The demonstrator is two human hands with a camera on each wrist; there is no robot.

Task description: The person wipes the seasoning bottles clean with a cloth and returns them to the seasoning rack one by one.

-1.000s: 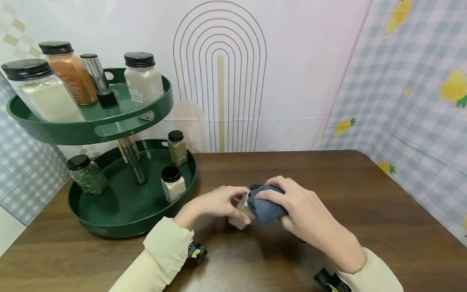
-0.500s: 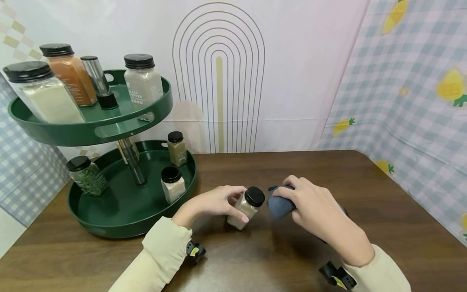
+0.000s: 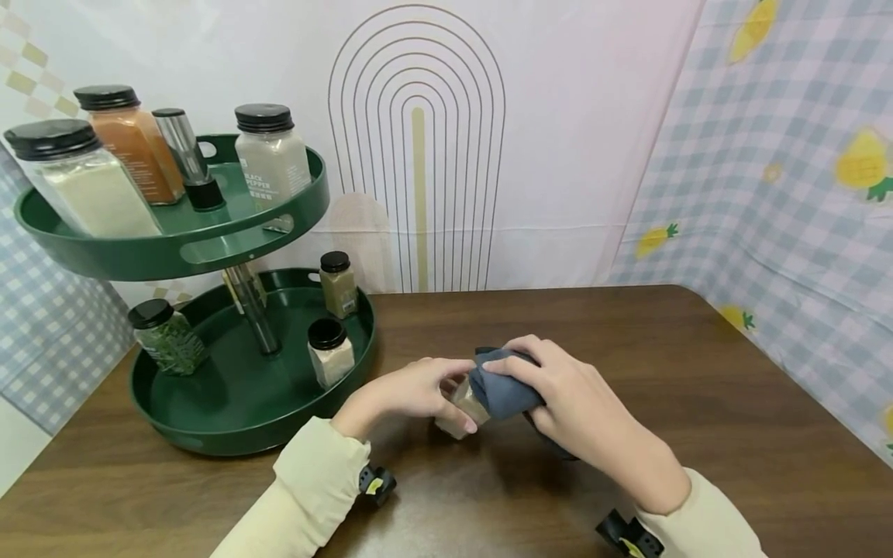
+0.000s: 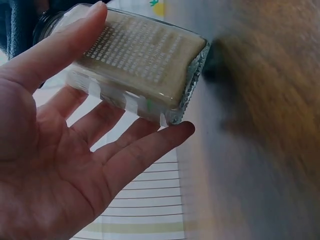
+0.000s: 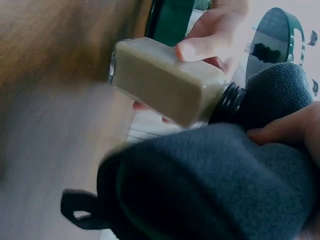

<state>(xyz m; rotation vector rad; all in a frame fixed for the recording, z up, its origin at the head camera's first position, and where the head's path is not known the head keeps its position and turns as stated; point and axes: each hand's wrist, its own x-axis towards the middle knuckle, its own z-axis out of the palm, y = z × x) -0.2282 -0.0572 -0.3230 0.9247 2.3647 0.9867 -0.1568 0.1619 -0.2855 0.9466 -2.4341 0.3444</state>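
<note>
My left hand (image 3: 415, 386) holds a square glass spice jar (image 4: 135, 55) of beige powder between thumb and fingers. The jar leans to the right, its base close over the table. My right hand (image 3: 575, 399) grips a blue-grey cloth (image 3: 502, 387) with a hanging loop and presses it on the jar's top. In the right wrist view the black lid (image 5: 227, 102) shows partly, the rest hidden by the cloth. White printing covers one face of the jar in the left wrist view.
Left of the hands stands a green two-tier round tray (image 3: 230, 426). Large black-lidded jars, including a black pepper jar (image 3: 272, 163), and a metal cylinder (image 3: 188, 155) are on top. Below sit a green herb jar (image 3: 167, 341) and two small jars. Patterned cloth hangs behind the brown table (image 3: 628, 333).
Half a second ago the cloth was off to the right and the black lid showed. Now my right hand has brought it back left over the lid. The left hand stays nearly still.
</note>
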